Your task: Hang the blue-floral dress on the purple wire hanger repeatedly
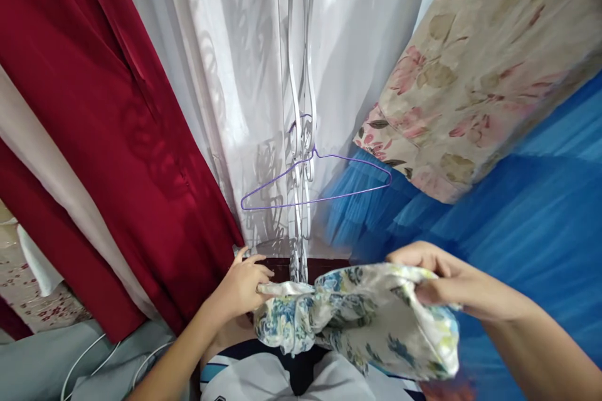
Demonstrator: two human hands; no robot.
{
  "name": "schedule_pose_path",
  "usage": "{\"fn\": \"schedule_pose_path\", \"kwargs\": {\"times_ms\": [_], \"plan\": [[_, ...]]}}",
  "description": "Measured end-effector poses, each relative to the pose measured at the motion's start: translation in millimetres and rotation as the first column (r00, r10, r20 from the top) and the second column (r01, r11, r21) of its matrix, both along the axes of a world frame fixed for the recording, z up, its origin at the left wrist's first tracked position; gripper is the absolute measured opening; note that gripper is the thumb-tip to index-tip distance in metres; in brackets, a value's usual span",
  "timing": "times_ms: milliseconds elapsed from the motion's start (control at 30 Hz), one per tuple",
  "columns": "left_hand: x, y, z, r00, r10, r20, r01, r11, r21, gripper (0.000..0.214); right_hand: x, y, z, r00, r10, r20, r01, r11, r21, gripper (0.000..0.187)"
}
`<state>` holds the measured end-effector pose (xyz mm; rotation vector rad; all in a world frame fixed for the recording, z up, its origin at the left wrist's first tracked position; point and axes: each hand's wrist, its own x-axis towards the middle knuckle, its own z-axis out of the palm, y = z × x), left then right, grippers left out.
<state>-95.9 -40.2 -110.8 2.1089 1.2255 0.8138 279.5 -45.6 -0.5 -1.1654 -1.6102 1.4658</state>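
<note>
Left hand [242, 286] and right hand [444, 277] pinch opposite ends of white-blue floral cloth [345, 306]; gap below purple wire hanger [324, 200].

Blue-floral cloth [367, 307] in both hands [242, 285] [439, 276] — purple hanger [332, 199] beyond.

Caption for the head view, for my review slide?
Left hand and right hand hold a floral cloth, a purple hanger hanging beyond.

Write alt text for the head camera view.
A person's left hand and right hand hold a blue-patterned floral cloth. Beyond it, a purple hanger hangs before white fabric, with red fabric at left and blue fabric at right.
</note>
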Motion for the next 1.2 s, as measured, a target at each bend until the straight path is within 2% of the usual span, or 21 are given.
{"fn": "schedule_pose_path", "kwargs": {"times_ms": [100,167,233,267,333,400,533,600,667,767,867,967,1033,1100,1133,1200], "plan": [[-29,10,-2.7,0.989,0.136,0.059,-0.137,0.991,0.004,0.013,-6,16,8.5,0.985,0.133,-0.111,-0.130,0.991,0.033,0.019],[-48,18,7.7,0.970,0.235,0.057,-0.239,0.968,0.082,0.017,-14,32,12.4,0.994,0.081,-0.073,-0.069,0.987,0.148,0.021],[-63,28,25.2,0.940,0.334,0.070,-0.341,0.921,0.190,0.016,-24,54,11.7,1.000,-0.001,0.030,-0.006,0.970,0.244,0.018],[-67,34,34.8,0.920,0.380,0.090,-0.391,0.890,0.236,0.013,-29,66,9.3,0.995,-0.057,0.084,0.029,0.955,0.294,0.022],[-72,47,52.4,0.882,0.452,0.133,-0.470,0.831,0.298,0.006,-38,93,1.1,0.966,-0.182,0.185,0.094,0.909,0.406,0.044],[-69,59,66.2,0.859,0.495,0.131,-0.506,0.783,0.360,0.005,-44,118,-9.5,0.929,-0.262,0.261,0.101,0.859,0.502,0.058],[-59,73,83.2,0.834,0.548,-0.055,-0.423,0.702,0.574,0.020,-52,143,-30.0,0.894,-0.283,0.347,0.000,0.775,0.632,0.041],[-56,74,89.2,0.820,0.564,-0.093,-0.387,0.668,0.636,0.024,-55,143,-36.9,0.878,-0.310,0.366,-0.016,0.743,0.669,0.042],[-52,74,95.0,0.824,0.563,-0.065,-0.395,0.652,0.647,0.025,-58,137,-40.9,0.870,-0.333,0.363,-0.003,0.733,0.680,0.046],[-41,76,104.2,0.863,0.504,0.024,-0.408,0.669,0.621,0.025,-65,126,-43.5,0.901,-0.281,0.330,-0.008,0.750,0.662,0.047],[-19,83,112.7,0.902,0.427,0.059,-0.372,0.703,0.606,0.021,-71,117,-46.6,0.932,-0.220,0.288,-0.013,0.773,0.634,0.047],[4,93,118.5,0.893,0.450,0.020,-0.375,0.718,0.586,0.024,-71,112,-51.2,0.942,-0.216,0.255,0.014,0.788,0.616,0.046],[14,99,120.1,0.871,0.492,0.018,-0.412,0.710,0.571,0.035,-66,109,-53.1,0.945,-0.214,0.249,0.015,0.785,0.619,0.039],[18,102,120.0,0.863,0.504,0.031,-0.431,0.705,0.564,0.042,-56,105,-52.7,0.928,-0.263,0.262,0.028,0.753,0.658,0.026],[18,102,119.4,0.866,0.499,0.035,-0.429,0.705,0.565,0.040,-50,102,-51.5,0.908,-0.318,0.271,0.049,0.724,0.688,0.027],[17,101,117.2,0.871,0.490,0.045,-0.423,0.699,0.576,0.034,-34,95,-47.0,0.848,-0.467,0.252,0.131,0.645,0.753,0.055]]}}
